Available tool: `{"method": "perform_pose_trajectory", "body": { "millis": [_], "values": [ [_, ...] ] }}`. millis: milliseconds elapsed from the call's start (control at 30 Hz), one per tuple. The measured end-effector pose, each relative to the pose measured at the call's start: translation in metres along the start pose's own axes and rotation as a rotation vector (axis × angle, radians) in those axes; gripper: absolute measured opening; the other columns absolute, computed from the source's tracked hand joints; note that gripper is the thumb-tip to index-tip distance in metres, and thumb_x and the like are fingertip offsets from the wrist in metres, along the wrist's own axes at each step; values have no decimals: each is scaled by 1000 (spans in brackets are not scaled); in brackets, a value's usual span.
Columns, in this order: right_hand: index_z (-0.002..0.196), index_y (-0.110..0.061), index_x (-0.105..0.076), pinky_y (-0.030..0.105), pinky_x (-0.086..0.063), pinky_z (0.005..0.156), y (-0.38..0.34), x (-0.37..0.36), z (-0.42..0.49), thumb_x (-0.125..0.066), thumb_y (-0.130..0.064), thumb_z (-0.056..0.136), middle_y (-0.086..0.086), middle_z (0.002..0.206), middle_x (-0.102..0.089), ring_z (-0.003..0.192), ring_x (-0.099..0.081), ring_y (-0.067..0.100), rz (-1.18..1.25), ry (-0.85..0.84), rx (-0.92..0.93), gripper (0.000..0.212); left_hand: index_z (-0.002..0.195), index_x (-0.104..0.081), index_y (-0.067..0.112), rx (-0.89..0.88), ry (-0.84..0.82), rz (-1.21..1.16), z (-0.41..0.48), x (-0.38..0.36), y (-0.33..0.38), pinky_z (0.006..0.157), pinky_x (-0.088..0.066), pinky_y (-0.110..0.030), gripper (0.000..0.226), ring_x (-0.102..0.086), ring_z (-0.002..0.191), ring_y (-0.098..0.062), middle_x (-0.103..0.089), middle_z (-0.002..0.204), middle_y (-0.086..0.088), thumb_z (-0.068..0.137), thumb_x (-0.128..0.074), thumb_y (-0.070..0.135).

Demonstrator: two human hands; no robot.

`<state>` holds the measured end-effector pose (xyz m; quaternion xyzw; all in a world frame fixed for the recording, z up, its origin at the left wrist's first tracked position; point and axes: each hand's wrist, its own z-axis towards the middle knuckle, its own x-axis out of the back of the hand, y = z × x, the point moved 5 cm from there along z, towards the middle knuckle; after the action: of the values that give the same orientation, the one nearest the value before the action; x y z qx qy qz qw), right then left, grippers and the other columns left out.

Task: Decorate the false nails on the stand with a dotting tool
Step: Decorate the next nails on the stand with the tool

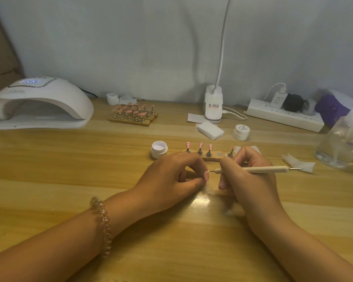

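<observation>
False nails (200,146) are what we are working on in the head view. Three of them sit upright on the stand (210,159) near the middle of the table (49,159), each showing pale dots down its face, and a fourth is partly hidden behind our right hand (251,184). One seat on the stand (219,154) is bare, which we judge belongs to the held nail (206,176). Our left hand (171,176) pinches that pink nail between thumb and forefinger just in front of the stand, likely so that we can turn its face toward the tool. We cannot see whether its holder came with it. The right hand grips the dotting tool (251,169) like a pen, fingers curled round the shaft close to the working end for control, with the tip at the nail's upper edge. Both wrists lie low over the table, which should steady the stroke. The open gel pot (159,149) stands just left of the stand, within easy reach for reloading. Further back sit the curing lamp (41,102) and more stands of pink nails (134,113).
</observation>
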<state>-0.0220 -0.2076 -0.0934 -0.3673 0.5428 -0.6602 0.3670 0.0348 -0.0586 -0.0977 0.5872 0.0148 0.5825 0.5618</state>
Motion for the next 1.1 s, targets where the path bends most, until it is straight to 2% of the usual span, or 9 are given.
{"method": "perform_pose_trajectory", "body": {
  "millis": [233, 400, 567, 767, 900, 1100],
  "values": [
    [63, -11, -45, 27, -39, 43, -1, 0, 0, -62, -11, 75, 12, 45, -59, 41, -48, 14, -33, -10, 15, 21, 85, -65, 34, -2, -7, 5, 0, 0, 1, 59, -40, -22, 17, -47, 60, -7, -66, 92, 19, 84, -73, 19],
    [58, -18, -45, 24, -38, 41, -1, 0, 0, -62, -8, 77, 11, 44, -58, 39, -48, 13, -8, 0, 17, 27, 86, -66, 32, -2, -8, 1, 0, 1, 1, 59, -40, -23, 16, -46, 59, -8, -67, 92, 19, 84, -73, 18],
    [59, -17, -44, 28, -39, 49, -1, -1, 0, -63, -9, 77, 11, 45, -58, 41, -50, 15, -11, -6, 22, 27, 86, -66, 32, -5, -10, -1, 0, 1, 1, 59, -39, -23, 16, -47, 59, -7, -67, 92, 18, 84, -73, 18],
    [59, -16, -45, 29, -39, 49, -1, -1, 0, -62, -12, 76, 12, 45, -59, 43, -51, 17, -18, -13, 22, 24, 85, -65, 35, -7, -9, 0, 0, 1, 2, 59, -39, -22, 18, -47, 60, -5, -66, 92, 19, 84, -73, 18],
    [57, -18, -44, 22, -36, 41, -1, 0, 0, -62, -9, 77, 11, 44, -58, 38, -47, 13, -23, -3, 26, 28, 85, -65, 34, 2, -8, 6, 0, 0, 1, 59, -38, -22, 17, -46, 59, -7, -66, 92, 18, 84, -73, 19],
    [58, -18, -47, 27, -37, 45, -1, -1, -1, -63, -11, 76, 11, 45, -59, 43, -49, 17, -27, -14, 24, 25, 85, -65, 33, -1, -10, 4, 0, 0, 1, 60, -38, -23, 16, -45, 59, -8, -67, 93, 17, 84, -72, 19]
  ]
}}
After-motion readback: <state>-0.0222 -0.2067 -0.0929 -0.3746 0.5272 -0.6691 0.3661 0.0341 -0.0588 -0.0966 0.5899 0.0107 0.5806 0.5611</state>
